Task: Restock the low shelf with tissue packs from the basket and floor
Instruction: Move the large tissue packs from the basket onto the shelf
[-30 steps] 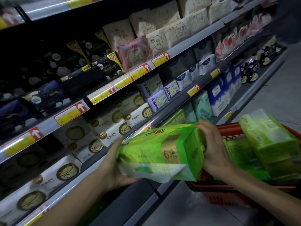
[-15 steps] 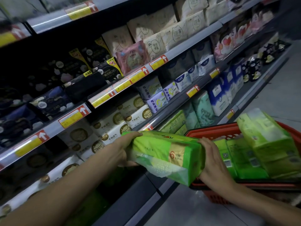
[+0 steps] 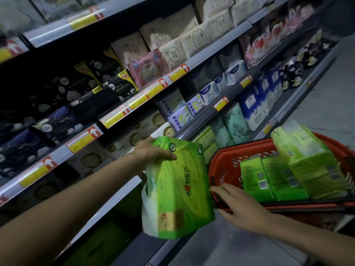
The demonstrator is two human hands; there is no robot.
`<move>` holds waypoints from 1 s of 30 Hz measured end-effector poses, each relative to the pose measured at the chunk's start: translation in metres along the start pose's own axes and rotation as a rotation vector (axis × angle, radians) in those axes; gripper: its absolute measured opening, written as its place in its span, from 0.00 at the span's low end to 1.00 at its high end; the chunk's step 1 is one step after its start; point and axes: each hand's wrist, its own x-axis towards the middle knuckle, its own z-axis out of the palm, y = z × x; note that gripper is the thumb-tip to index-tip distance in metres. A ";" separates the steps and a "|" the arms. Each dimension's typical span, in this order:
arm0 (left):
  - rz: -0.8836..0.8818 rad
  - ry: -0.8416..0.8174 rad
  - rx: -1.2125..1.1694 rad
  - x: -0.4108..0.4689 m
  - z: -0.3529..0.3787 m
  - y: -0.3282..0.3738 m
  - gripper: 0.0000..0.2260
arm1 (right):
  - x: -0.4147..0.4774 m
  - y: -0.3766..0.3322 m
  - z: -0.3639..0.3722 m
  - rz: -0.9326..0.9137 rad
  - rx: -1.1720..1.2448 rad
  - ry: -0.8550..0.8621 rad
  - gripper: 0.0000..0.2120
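Down by the low shelf: a person faces a dim shop aisle, both bare arms stretched forward.
Left fingers: curled over the top end of a bright green plastic-wrapped tissue pack; the thumb is hidden behind it.
Left hand: grips the pack alone, so it hangs on end in front of the shelf's pale edge strip, above the grey floor and not yet on the shelf.
Right fingers: straight and spread, holding nothing, with the tips at the near corner of a red plastic mesh basket. They are just beside the pack; I cannot tell whether they touch it.
Right hand: flat, palm down, low beside the basket.
Change: half a second ago the pack lay lengthwise between both hands, the right palm on its end. Now it has swung upright and the right hand has let go.
Basket load: more green packs lie side by side, with another leaning on top of them.
Held pack's print: a red heart mark, dark sideways lettering too blurred to read, and a tan panel near the bottom.
Shelf writing: yellow price labels carry white arrows on red, their print too small to read. A black packet higher up shows "240" and a yellow tab with "2".
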 end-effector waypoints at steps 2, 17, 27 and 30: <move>0.061 -0.072 0.096 0.000 -0.004 0.002 0.32 | 0.006 -0.001 0.000 0.032 0.051 0.036 0.31; 0.273 -0.385 0.554 0.012 -0.023 0.012 0.40 | 0.054 -0.036 -0.013 0.283 0.105 0.330 0.52; 0.468 -0.546 0.835 0.007 -0.006 0.016 0.40 | 0.072 -0.046 -0.005 0.427 0.926 -0.122 0.59; 0.527 -0.483 0.754 0.003 -0.017 -0.011 0.50 | 0.072 -0.051 0.000 0.438 0.934 -0.039 0.61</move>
